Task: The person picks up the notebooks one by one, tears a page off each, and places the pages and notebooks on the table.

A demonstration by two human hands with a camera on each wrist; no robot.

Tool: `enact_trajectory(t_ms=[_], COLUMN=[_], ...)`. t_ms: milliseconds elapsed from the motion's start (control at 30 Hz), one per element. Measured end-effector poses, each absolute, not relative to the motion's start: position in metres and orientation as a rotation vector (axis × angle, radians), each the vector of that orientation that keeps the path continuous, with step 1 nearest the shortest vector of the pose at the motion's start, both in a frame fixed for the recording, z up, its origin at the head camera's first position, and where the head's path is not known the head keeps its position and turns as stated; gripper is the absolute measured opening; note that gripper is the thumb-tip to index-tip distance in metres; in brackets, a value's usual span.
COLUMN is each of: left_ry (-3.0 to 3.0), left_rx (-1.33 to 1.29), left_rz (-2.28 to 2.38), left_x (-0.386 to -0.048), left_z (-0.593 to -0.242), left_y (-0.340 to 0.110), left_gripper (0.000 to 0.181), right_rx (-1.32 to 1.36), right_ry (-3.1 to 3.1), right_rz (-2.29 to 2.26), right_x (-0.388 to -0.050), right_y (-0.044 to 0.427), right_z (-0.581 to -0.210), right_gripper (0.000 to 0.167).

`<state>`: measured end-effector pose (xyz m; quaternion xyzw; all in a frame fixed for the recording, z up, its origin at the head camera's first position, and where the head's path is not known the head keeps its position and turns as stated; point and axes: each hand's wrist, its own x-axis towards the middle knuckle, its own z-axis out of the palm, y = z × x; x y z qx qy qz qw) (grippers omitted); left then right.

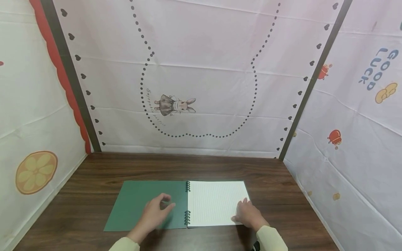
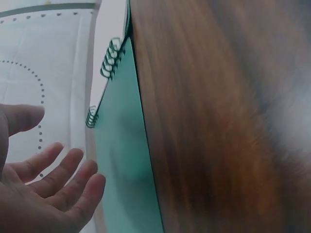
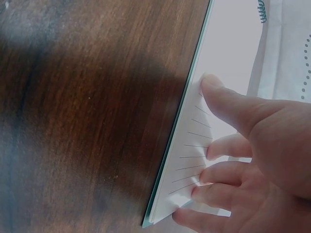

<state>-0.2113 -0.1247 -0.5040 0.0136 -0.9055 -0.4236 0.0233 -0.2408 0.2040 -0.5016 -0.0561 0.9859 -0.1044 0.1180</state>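
Note:
A spiral notebook lies spread on the table, its green cover (image 1: 138, 195) to the left and a white lined page (image 1: 213, 202) to the right. Two groups of dark green rings (image 1: 187, 218) join the halves. My left hand (image 1: 157, 211) hovers over the green cover with fingers loosely bent, thumb apart from them and nothing held. The left wrist view shows its bare palm side, clear of the cover. My right hand (image 1: 248, 213) rests at the page's right edge. In the right wrist view its thumb (image 3: 221, 94) and fingers touch the lined paper.
The notebook lies on a dark brown wooden table (image 1: 270, 188). White printed cloth walls (image 1: 201, 97) stand behind it and on both sides, with dark posts (image 1: 72, 80) at the back corners.

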Motion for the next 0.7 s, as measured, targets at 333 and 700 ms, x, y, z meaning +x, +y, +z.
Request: enact_trajectory(t_ms=[333, 700], left_ry=[-2.942, -3.049], left_rx=[-0.055, -0.172], left_rz=[-1.046, -0.846], left_x=[-0.229, -0.242], left_z=[-0.511, -0.517], left_y=[-0.123, -0.12], left_gripper=[0.057, 0.077], right_rx=[-0.202, -0.187], right_ry=[2.897, 2.888], right_rz=[-0.378, -0.384], right_x=[-0.24, -0.24], right_y=[0.206, 0.207], right_z=[-0.502, -0.503], right_gripper=[0.059, 0.064])
